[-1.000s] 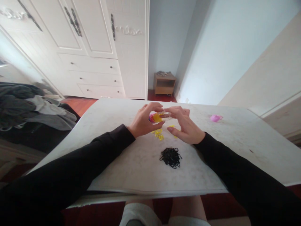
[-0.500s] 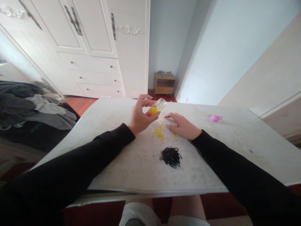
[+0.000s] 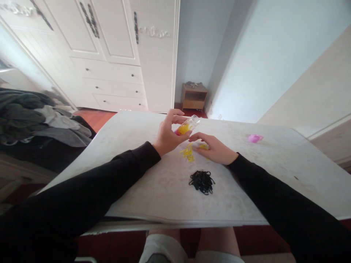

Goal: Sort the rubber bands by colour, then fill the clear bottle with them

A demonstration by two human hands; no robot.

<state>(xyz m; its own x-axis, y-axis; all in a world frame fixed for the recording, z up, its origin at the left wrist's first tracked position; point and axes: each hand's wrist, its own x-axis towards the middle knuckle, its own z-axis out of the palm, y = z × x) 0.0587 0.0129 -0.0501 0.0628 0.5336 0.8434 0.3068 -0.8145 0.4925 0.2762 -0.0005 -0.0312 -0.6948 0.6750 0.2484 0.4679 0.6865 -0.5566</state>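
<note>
My left hand (image 3: 168, 134) is closed round a small clear bottle (image 3: 193, 122) that lies tilted, its open mouth up and to the right. Inside the bottle are yellow and pink pieces. Below it, on the white table, yellow rubber bands (image 3: 188, 153) are scattered. My right hand (image 3: 218, 147) is lowered over them, fingers curved and thumb apart, with more yellow bands showing between thumb and fingers. Nearer me lies a heap of black rubber bands (image 3: 202, 182).
A pink object (image 3: 254, 138) sits on the right part of the white table (image 3: 153, 197). Clothes (image 3: 57, 124) are piled at the left. Beyond the table stand a white wardrobe (image 3: 115, 82) and a small wooden cabinet (image 3: 194, 103).
The view has shifted slightly. My right hand has come closer to the bottle and the scattered yellow bands. My left hand still holds the tilted bottle.
</note>
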